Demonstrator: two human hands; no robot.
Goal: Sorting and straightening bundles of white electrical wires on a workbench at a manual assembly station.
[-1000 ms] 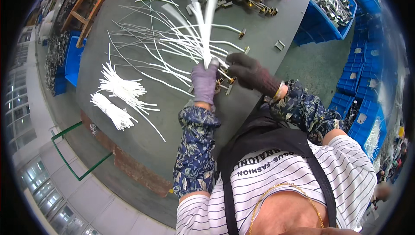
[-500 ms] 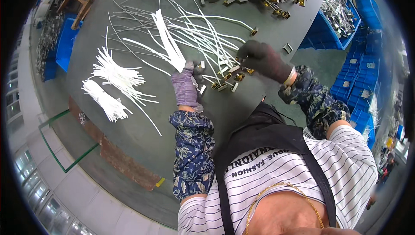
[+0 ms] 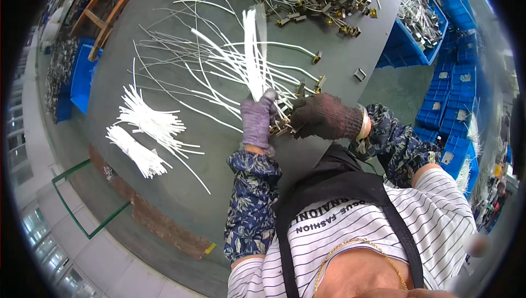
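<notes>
Black cloth of an apron (image 3: 329, 183) lies nearest, over a striped white shirt (image 3: 433, 221), and both forearms wear dark blue sleeve covers (image 3: 249, 205) with a leaf pattern. Beyond them is the left hand (image 3: 257, 122), in a purple glove, closed around the lower end of a bundle of white tubes (image 3: 252, 51), which points away from the person. Just beside it, the right hand (image 3: 327, 118), in a dark glove, has its fingers curled at a group of small metal end pieces (image 3: 282, 128); whether it grips one, I cannot tell. From this place many wires (image 3: 224, 100), partly white and partly grey, spread across the grey counter (image 3: 203, 139) to the left and away. Two piles of white tubes (image 3: 153, 117) lie near the left edge. Farther, a metal clip (image 3: 359, 75) lies alone at the right, a blue bin (image 3: 402, 46) stands beside the counter, and a heap of metal-ended wires (image 3: 339, 2) covers the far part.
</notes>
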